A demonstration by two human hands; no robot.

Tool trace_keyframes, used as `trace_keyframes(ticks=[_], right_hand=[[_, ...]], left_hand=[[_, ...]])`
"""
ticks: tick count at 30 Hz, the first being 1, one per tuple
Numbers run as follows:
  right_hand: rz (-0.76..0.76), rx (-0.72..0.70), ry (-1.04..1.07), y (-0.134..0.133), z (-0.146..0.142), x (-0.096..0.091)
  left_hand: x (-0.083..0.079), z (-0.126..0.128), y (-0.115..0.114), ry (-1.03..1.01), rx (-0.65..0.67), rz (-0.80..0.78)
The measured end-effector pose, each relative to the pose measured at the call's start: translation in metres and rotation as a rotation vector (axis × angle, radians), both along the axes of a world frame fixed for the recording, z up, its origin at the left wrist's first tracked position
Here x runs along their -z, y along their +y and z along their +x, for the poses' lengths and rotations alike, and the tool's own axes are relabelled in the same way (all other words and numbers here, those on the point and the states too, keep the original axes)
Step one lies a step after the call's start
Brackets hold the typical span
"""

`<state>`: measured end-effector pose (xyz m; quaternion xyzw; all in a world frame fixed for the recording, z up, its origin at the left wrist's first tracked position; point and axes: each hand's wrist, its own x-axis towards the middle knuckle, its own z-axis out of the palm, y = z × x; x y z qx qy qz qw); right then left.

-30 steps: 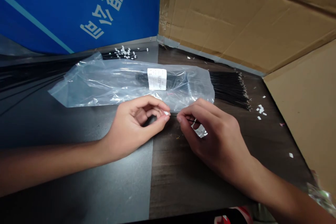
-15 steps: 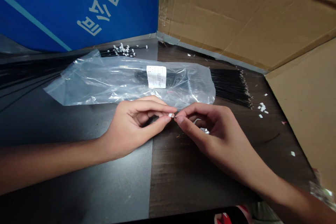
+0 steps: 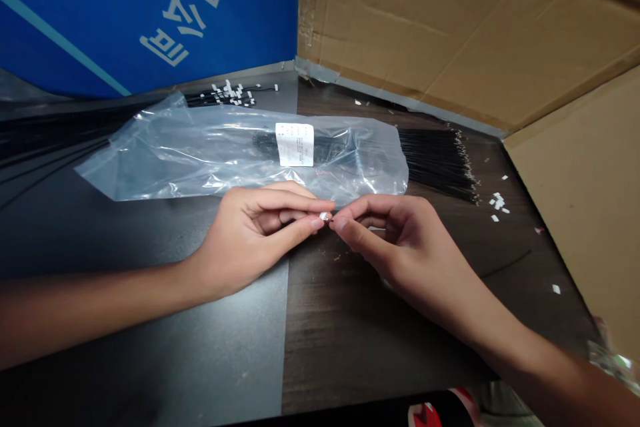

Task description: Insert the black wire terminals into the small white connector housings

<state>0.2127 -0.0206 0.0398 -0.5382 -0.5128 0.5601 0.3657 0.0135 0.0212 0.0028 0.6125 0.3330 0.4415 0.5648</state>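
Between the thumb and fingers of my left hand (image 3: 265,233) is a small white connector housing (image 3: 324,216). My right hand (image 3: 395,233) pinches a thin black wire right beside it; a short dark end shows at the fingertips, touching or almost touching the housing. Whether the wire's tip is inside the housing I cannot tell. Just beyond both hands lies a clear plastic bag (image 3: 225,153) with a white printed label (image 3: 295,145). A bundle of black wires (image 3: 435,163) with bare metal tips sticks out of its right end.
Loose white housings (image 3: 498,203) lie on the dark table at right. Black wires with white connectors (image 3: 231,93) rest behind the bag. A blue panel (image 3: 100,7) and cardboard walls (image 3: 425,33) border the back, with more cardboard (image 3: 580,167) at right.
The view has shifted slightly. Both hands keep the same pinch at almost the same place, with the white housing turned a little.
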Motion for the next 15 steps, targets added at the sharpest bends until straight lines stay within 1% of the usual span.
trace_keyframes(ticks=[6, 12, 15], right_hand=[[0.033, 0.006, -0.07, 0.0013, -0.0006, -0.0019], [0.063, 0.017, -0.154, -0.0014, -0.0029, -0.0017], [0.066, 0.014, -0.184, -0.0026, -0.0035, -0.0011]], left_hand=[[0.0011, 0.0011, 0.0007, 0.018, 0.008, 0.038], [0.0004, -0.0019, -0.0031, 0.103, -0.004, 0.159], [0.0, -0.0033, -0.0041, 0.131, 0.006, 0.186]])
